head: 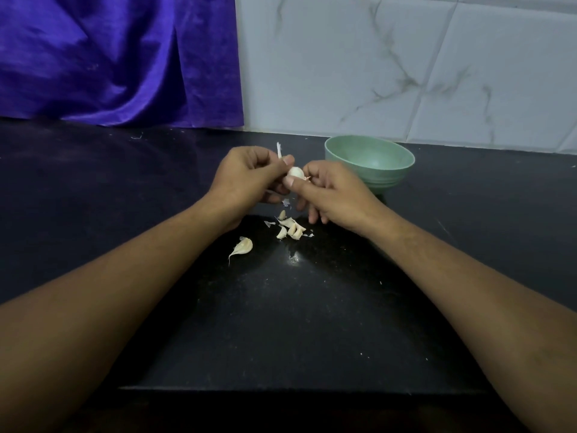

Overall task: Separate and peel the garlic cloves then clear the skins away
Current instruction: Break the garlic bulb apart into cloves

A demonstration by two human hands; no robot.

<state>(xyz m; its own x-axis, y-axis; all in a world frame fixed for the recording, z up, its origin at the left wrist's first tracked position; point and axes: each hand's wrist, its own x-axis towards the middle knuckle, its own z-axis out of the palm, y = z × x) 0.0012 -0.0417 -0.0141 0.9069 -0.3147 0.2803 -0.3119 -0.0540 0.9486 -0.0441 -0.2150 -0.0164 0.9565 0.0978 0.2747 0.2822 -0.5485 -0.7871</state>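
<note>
Just above frame centre, the left hand [249, 173] and right hand [331, 190] both pinched the garlic clove [295, 172] over the dark counter [312, 323]; judged risk: the smooth clove squirting loose among the loose cloves [290, 229] below if the pull on the skin jerked.

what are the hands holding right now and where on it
Both hands hold one garlic piece above the counter: left hand pinches its stem end, right hand grips the opposite side.

Mid-frame, your left hand [249, 173] and right hand [331, 190] pinch the garlic [295, 172] above loose cloves [288, 228] on the desk [281, 323]; bowl [370, 157] just right.
</note>
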